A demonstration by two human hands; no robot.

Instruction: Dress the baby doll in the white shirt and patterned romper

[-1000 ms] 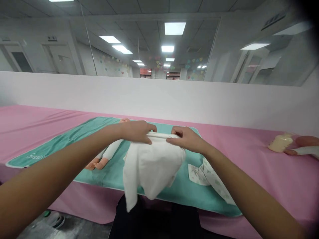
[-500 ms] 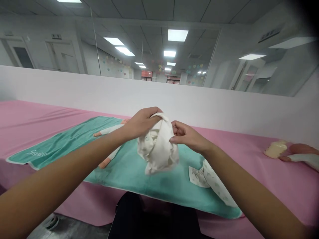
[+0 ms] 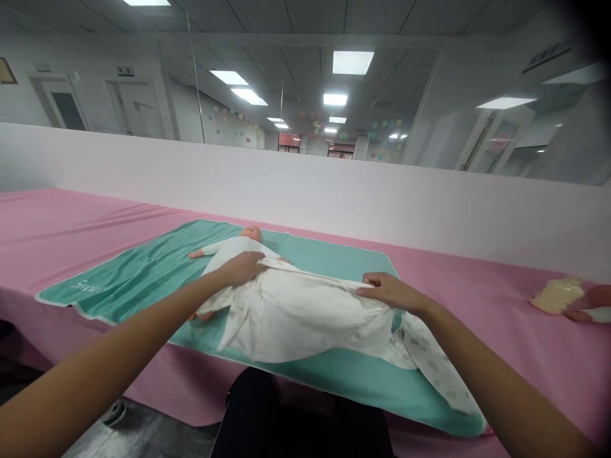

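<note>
A white baby garment [image 3: 310,315] is stretched sideways between my two hands, over the front of a teal towel [image 3: 329,375]. My left hand [image 3: 243,267] is closed on its upper left edge. At its upper right edge, my right hand [image 3: 389,292] pinches the fabric between thumb and fingers. Behind my left hand lies a baby doll [image 3: 251,233] in white clothing, on its back on the towel, partly hidden by my hand and the garment. A second printed white cloth piece [image 3: 436,359] rests on the towel beside my right forearm.
Pink cloth [image 3: 468,305] covers the long table under the towel. At the far right are a pale yellow object [image 3: 556,296] and part of another doll [image 3: 599,305]. A low white wall [image 3: 334,197] with glass above runs along the back.
The garment was bunched up and raised between my hands; now it is spread wide and lower. My hands have moved apart and down. The doll's head has come into view.
</note>
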